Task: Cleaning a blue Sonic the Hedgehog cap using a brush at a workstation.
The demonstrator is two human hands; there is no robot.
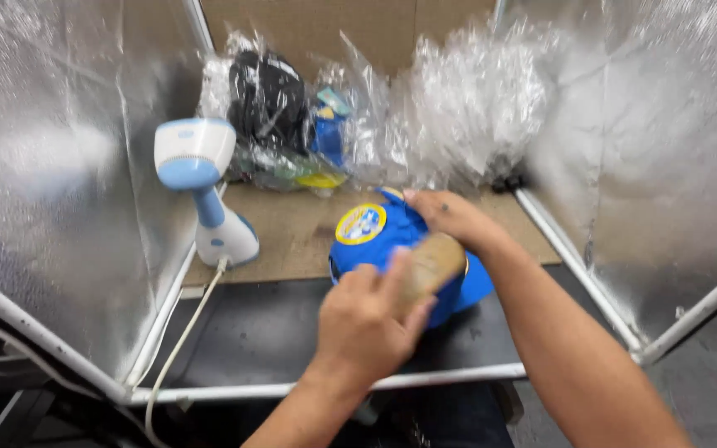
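- Near the centre of the head view, a blue cap point(379, 241) sat on a dark mat point(267, 332), its crown carrying a round sticker point(361, 224) with a yellow rim and a blue-and-white middle, at about 10 o'clock on the cap.
- At 12 o'clock from the cap, against the cardboard back wall point(309, 29), lay a heap of clear plastic bags point(466, 108); one bag at about 11 o'clock held something black point(267, 99), and beside it another showed blue goods with a yellow label point(322, 179) at its lower edge.
- At 9 o'clock from the cap stood a white and pale-blue hand steamer point(201, 187), upright on its base, its white cord point(180, 340) trailing toward 7 o'clock.
- Silver foil panels point(43, 149) closed in both sides, framed by white tubes.
- The left hand point(367, 319) came in from 6 o'clock, fingers curled together around a tan brush-like block point(433, 264), thumb raised; the block was blurred and pressed against the cap's right side.
- The right hand point(450, 217) reached in from 4 o'clock with the forearm slanting across the frame; its fingers were bent down and closed on the cap's top edge, pinning it in place.
- Brown cardboard flooring point(292, 228) lay under the steamer and behind the cap.
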